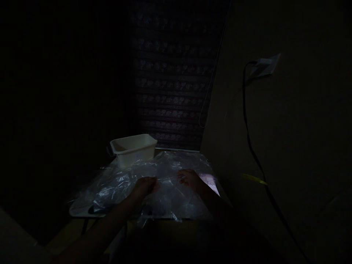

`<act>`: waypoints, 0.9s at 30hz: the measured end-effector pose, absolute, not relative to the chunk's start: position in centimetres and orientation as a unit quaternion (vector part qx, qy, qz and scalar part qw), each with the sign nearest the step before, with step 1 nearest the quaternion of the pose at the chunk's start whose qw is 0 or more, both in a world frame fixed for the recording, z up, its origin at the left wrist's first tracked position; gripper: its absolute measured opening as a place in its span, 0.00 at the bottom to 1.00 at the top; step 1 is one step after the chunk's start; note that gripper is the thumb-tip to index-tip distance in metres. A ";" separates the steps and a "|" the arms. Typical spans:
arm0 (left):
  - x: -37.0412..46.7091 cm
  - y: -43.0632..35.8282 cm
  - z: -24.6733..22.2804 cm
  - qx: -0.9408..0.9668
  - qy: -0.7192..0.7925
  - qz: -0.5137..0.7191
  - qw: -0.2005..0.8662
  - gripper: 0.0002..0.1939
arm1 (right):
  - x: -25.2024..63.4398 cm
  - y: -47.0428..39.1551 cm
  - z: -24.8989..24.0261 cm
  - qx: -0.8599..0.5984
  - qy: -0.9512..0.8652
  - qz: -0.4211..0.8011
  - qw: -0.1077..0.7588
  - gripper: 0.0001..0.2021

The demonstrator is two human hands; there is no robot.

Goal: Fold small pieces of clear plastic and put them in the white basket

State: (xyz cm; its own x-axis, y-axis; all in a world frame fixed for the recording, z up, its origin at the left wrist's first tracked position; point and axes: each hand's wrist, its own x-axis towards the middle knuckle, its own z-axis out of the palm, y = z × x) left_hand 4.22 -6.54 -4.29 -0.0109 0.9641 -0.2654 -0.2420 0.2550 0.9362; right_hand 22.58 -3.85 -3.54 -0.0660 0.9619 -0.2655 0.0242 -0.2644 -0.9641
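Note:
In a very dark room, my left hand (147, 184) and my right hand (189, 178) are held a short way apart over a small table. Both have their fingers closed on a clear plastic bag (169, 178), whose edge is stretched between them. Beneath and around the hands, more crumpled clear plastic (118, 187) is spread over most of the tabletop. How many sheets or bags lie there I cannot tell. Much of the fingers is lost in shadow.
A white plastic tub (136, 156) stands at the table's back left. A lit pinkish surface (209, 182) shows beside my right wrist. A black cable (254, 156) with a yellow tie (254, 179) hangs from a wall socket (265, 66) at right. Behind is a patterned blind (176, 84).

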 end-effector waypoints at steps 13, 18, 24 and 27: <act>4.5 -6.8 -4.5 0.358 0.533 0.505 0.576 0.12 | 22.7 -3.9 -3.5 -0.569 -0.455 0.554 0.403 0.05; 4.4 -6.5 -4.7 0.361 0.531 0.506 0.576 0.14 | 22.8 -3.9 -3.6 -0.570 -0.464 0.538 0.414 0.05; 4.4 -6.4 -4.8 0.351 0.538 0.515 0.567 0.13 | 22.9 -3.7 -3.8 -0.577 -0.466 0.527 0.415 0.05; 4.1 -6.2 -5.2 0.348 0.528 0.520 0.575 0.13 | 22.8 -3.7 -3.5 -0.559 -0.471 0.537 0.421 0.05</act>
